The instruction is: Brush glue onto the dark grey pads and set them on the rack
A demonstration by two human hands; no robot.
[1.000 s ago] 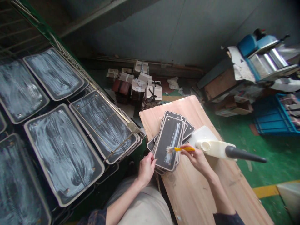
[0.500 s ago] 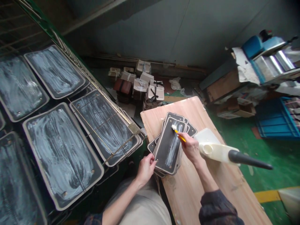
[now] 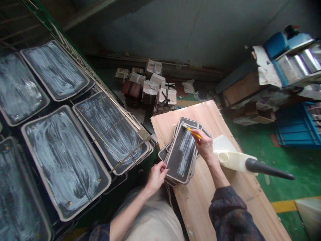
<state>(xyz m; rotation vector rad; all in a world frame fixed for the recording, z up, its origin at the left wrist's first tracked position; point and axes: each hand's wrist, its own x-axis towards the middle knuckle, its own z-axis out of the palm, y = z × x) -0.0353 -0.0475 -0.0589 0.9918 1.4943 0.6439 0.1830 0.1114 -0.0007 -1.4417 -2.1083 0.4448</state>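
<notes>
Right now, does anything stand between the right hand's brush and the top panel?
Nothing visible does. The brush, held in the right hand, has its bristles at the far end of the top panel. The left hand is at the near left corner, away from the bristles; the bottle is off to the right.

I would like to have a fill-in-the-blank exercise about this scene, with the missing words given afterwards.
1. The right hand holds a yellow-handled ____.
2. The left hand is at the lower-left ____ of the top panel.
3. The crate at the far right is ____.
4. The floor near it is ____.
Missing words: brush; corner; blue; green.
</notes>
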